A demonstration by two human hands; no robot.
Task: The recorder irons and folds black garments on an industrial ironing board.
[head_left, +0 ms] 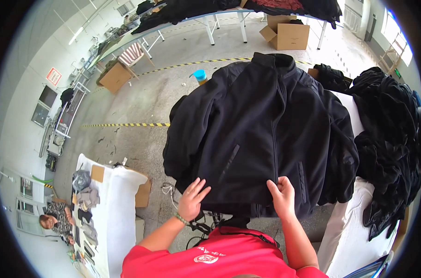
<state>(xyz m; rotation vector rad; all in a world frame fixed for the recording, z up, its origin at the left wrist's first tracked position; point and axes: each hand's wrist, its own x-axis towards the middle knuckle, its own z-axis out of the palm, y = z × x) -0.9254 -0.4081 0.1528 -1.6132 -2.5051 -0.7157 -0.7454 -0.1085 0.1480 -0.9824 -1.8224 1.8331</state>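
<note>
A black zip-front jacket (252, 134) lies spread out in front of me, its collar at the far end and its hem toward me. My left hand (190, 200) rests on the jacket's lower left corner, fingers stretched out and slightly apart. Near the bottom of the front opening, my right hand (283, 194) is closed, pinching the fabric between thumb and fingers. Slanted pocket openings show on both front panels. The sleeves hang down at either side, and whatever supports the jacket is hidden beneath it.
A heap of black garments (386, 139) lies on a white-covered table (347, 231) at my right. Another white-covered table (120, 199) stands left, with a person (57, 217) beyond it. Cardboard boxes (291, 36) sit on the floor ahead, near a long table (192, 21) bearing dark clothing.
</note>
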